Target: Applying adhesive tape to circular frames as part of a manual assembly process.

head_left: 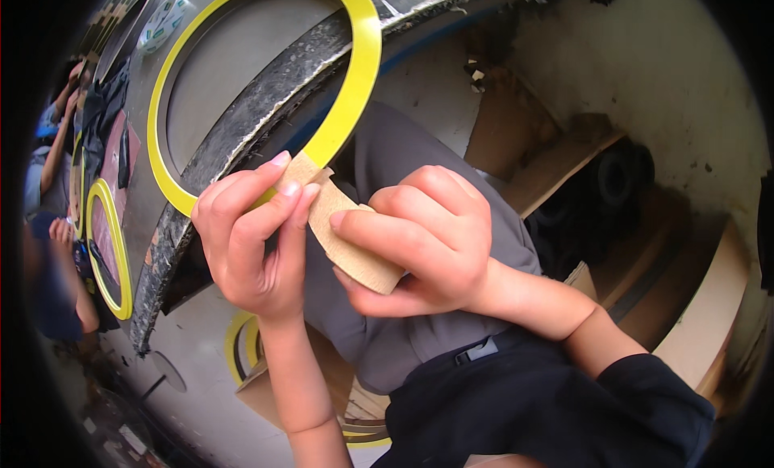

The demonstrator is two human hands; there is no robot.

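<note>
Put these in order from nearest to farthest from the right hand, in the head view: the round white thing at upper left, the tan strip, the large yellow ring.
From the right hand:
1. Tan strip: held in its grip.
2. Large yellow ring: ahead, to the left.
3. Round white thing: upper left, beyond the ring.

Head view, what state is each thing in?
Left hand: pinching where big ring and tan strip meet
Right hand: closed on the strip
Big ring: tilted, held
Tan strip: bent, held
Small ring: set down
Table edge: scuffed
</note>
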